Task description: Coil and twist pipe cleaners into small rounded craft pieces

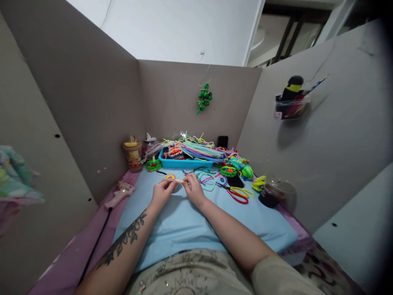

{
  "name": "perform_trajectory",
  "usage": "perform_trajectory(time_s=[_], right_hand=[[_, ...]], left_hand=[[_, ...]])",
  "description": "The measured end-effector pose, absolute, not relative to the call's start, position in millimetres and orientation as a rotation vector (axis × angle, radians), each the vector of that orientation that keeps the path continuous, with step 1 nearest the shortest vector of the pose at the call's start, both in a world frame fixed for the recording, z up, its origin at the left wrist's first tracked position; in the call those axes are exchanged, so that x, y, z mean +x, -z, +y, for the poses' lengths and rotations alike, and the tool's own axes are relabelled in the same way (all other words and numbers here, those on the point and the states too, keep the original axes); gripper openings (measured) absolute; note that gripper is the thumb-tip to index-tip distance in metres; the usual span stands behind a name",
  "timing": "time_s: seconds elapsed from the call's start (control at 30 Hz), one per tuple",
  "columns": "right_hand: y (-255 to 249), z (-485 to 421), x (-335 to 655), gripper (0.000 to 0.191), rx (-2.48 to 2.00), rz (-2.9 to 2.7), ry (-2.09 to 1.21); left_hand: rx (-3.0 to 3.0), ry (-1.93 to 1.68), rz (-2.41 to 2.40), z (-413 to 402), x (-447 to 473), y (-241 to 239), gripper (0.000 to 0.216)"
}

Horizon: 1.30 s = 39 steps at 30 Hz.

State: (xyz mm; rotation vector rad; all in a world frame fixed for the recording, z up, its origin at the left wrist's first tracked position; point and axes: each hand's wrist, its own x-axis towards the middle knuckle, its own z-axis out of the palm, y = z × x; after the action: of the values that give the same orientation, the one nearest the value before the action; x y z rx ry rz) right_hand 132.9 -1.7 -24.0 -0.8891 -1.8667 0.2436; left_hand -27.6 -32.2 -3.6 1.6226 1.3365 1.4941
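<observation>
Over the light blue cloth, my left hand (163, 191) and my right hand (194, 189) meet in front of me. Both are closed, the fingertips pinching a short cream pipe cleaner piece (179, 180) that runs level between them. Its exact shape is too small to make out. Just behind my left fingers lies a yellow and pink ring-shaped piece (170, 177). Loose teal and pink pipe cleaners (209, 180) curl on the cloth beyond my right hand. Red-handled scissors (238, 196) rest to the right, beside yellow pipe cleaners (245, 191).
A blue tray (187, 164) heaped with pipe cleaners stands at the back. Green fuzzy figures (153, 164) flank it. A pink glue gun (119, 197) with a black cord lies left, near a lidded cup (133, 156). A dark-based clear container (270, 194) sits right. Partition walls enclose the table.
</observation>
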Motion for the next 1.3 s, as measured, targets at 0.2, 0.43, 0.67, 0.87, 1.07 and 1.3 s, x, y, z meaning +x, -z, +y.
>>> perform_trajectory(time_s=[0.2,0.43,0.67,0.87,1.07,1.3], right_hand=[[22,-4,132,0.011,-0.920,-1.867,-0.195],[18,-9,132,0.009,-0.945,-1.878,-0.187],[16,-9,132,0.009,-0.921,-1.878,-0.176],[18,-7,132,0.012,-0.845,-1.864,-0.285],[18,-5,132,0.015,-0.812,-1.920,-0.297],[20,-3,132,0.017,-0.867,-1.874,-0.311]], left_hand=[[1.584,-1.496,1.328,-36,-26,-1,0.027],[1.564,-1.493,1.345,-34,-26,0,0.029],[1.608,-1.453,1.338,-32,-28,4,0.031],[1.700,-1.445,1.271,-28,-30,9,0.030],[1.640,-1.495,1.174,-27,-29,11,0.031],[1.473,-1.424,1.100,-24,-28,10,0.046]])
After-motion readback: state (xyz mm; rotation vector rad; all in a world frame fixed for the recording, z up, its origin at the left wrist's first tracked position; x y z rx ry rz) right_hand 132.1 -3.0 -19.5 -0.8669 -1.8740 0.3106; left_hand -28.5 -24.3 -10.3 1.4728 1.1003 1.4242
